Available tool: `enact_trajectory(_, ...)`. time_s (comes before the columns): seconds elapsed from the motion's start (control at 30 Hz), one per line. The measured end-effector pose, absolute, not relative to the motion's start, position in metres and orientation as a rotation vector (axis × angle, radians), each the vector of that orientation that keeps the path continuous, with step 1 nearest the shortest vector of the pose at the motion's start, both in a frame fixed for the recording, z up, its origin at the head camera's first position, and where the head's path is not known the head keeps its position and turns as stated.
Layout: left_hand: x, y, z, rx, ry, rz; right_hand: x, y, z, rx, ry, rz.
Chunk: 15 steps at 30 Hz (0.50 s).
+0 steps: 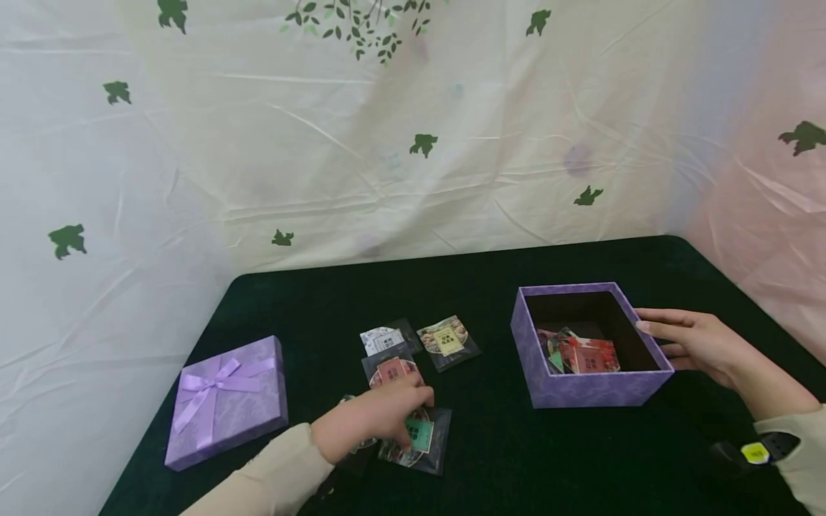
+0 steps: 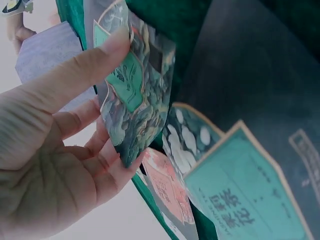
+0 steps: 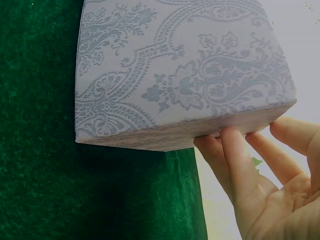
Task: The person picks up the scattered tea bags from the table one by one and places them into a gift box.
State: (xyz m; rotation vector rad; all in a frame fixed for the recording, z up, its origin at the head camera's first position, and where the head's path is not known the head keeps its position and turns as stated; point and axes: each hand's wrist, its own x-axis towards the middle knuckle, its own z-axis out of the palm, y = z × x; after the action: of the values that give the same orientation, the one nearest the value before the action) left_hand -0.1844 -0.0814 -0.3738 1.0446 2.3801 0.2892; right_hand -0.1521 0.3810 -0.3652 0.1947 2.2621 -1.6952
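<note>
My left hand (image 1: 390, 408) reaches over the middle of the table among flat tea packets. In the left wrist view it pinches a tea packet with a green label (image 2: 130, 82), thumb on the front and fingers behind. Close beside that one is a packet with a green jasmine tea label (image 2: 245, 195). My right hand (image 1: 700, 344) touches the right wall of an open purple box (image 1: 594, 390) with extended fingers, which also show along its edge in the right wrist view. Inside the box lie several packets, a red one (image 1: 590, 356) on top.
A red-label packet (image 1: 391, 369), a white one (image 1: 382, 340) and a yellow-label one (image 1: 445, 340) lie beyond my left hand. At the left is a purple lid with a ribbon bow (image 1: 248, 412). The dark green tablecloth (image 1: 323, 301) meets a pale curtain behind.
</note>
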Motion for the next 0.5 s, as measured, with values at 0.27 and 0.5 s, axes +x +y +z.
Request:
enact_trajectory(0.27, -0.180, -0.075, -0.371, 1.044, 2.349, 0.269, -0.152, 0.382, -0.364, 0.197, 2.254, -1.705)
enact_trajectory(0.5, -0.181, -0.075, -0.364, 1.043, 2.344, 0.259, -0.151, 0.380, -0.365, 0.194, 2.258, -1.703)
